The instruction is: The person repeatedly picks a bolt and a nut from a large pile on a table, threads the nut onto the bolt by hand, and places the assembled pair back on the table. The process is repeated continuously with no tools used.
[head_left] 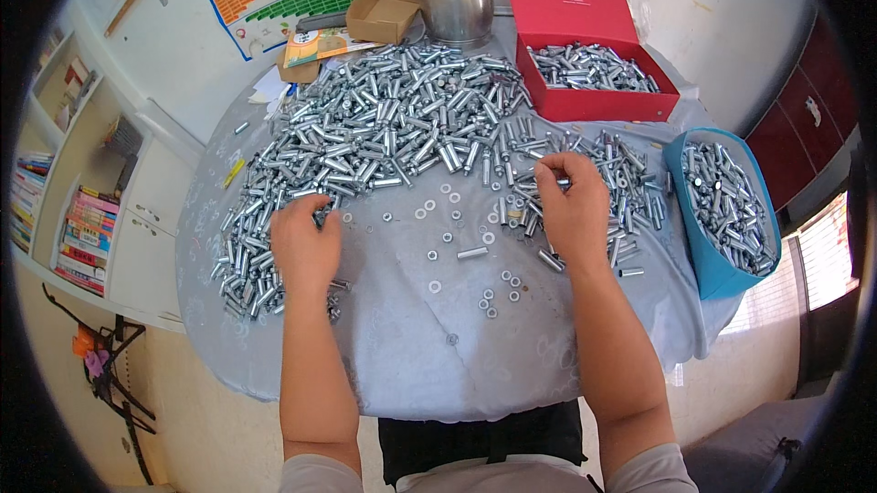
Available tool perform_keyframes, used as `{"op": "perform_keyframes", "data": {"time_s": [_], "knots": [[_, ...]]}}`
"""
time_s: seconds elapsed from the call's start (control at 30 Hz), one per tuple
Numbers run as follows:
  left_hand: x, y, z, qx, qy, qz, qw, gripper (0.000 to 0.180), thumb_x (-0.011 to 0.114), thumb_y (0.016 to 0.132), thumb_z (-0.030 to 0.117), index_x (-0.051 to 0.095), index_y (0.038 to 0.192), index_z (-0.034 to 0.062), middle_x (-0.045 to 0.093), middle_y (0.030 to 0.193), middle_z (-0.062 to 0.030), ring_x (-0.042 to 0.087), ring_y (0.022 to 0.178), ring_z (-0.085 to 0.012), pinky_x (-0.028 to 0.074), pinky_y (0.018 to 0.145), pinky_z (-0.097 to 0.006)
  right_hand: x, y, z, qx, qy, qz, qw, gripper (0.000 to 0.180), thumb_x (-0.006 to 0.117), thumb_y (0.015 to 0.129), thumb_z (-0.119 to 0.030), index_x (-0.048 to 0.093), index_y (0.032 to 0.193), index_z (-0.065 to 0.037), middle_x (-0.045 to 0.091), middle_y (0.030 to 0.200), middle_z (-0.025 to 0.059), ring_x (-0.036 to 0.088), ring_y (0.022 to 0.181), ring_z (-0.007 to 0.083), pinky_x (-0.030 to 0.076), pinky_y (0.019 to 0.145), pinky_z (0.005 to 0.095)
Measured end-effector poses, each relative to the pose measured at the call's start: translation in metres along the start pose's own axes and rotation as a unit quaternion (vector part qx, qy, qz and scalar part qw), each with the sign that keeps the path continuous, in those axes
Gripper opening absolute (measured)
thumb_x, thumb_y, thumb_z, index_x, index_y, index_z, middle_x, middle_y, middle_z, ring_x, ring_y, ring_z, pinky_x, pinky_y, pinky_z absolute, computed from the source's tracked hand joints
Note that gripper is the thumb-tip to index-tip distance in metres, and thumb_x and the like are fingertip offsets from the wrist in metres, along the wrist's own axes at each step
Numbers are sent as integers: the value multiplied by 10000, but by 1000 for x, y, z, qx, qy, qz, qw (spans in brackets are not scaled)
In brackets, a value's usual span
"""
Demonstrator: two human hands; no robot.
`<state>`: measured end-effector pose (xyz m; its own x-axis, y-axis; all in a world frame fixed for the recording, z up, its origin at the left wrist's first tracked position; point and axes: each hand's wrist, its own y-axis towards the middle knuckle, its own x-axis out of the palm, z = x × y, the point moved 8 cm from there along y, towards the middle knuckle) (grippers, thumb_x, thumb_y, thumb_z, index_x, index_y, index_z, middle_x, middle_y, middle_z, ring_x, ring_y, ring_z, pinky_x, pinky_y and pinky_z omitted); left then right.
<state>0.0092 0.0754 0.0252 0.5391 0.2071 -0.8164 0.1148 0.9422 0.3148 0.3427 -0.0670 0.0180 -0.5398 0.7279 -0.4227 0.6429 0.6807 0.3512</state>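
Note:
A large heap of silver sleeve anchor bolts (384, 114) covers the far and left parts of the table. My left hand (306, 242) is over the heap's left edge with its fingers curled; a bit of metal shows at the fingertips, but its kind is hidden. My right hand (575, 205) is closed over the smaller right-hand pile of bolts (630, 173), thumb and fingers drawn together around something I cannot make out. Between the hands lie loose hex nuts (488, 294), flat washers (435, 286) and a single metal sleeve (472, 253).
An open red box (607, 107) full of bolts stands at the back right. Nearer on the right is a blue bin (722, 283) of bolts. A steel canister (455, 0) and a small cardboard box (384, 13) stand behind the heap on the grey-covered table (393, 356).

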Motion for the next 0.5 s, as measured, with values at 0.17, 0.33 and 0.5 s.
{"op": "perform_keyframes", "data": {"time_s": [0.17,0.33,0.5], "knots": [[1,5,-26,22,109,-42,993,196,704,742,107,687,934,67,644,1014,-136,574,1009,-326,465,874,-420,-17,-5,-22,-155,-123,127,972,204,679,801,-102,651,993,-43,615,1024,147,535,1022,344,391,924,430],[7,8,-30,13,100,-59,993,199,679,769,75,686,967,61,656,920,-129,620,921,-307,493,832,-399,-6,-12,-28,-169,-63,106,978,206,683,798,-96,643,992,-40,614,1028,144,536,1021,340,398,918,423],[10,6,-9,-3,-262,-27,965,178,643,859,49,679,1031,19,678,920,-75,663,819,-184,521,748,-311,13,-17,-28,-143,40,61,987,174,682,802,-85,646,964,-33,617,986,146,583,929,307,450,833,381]]}}
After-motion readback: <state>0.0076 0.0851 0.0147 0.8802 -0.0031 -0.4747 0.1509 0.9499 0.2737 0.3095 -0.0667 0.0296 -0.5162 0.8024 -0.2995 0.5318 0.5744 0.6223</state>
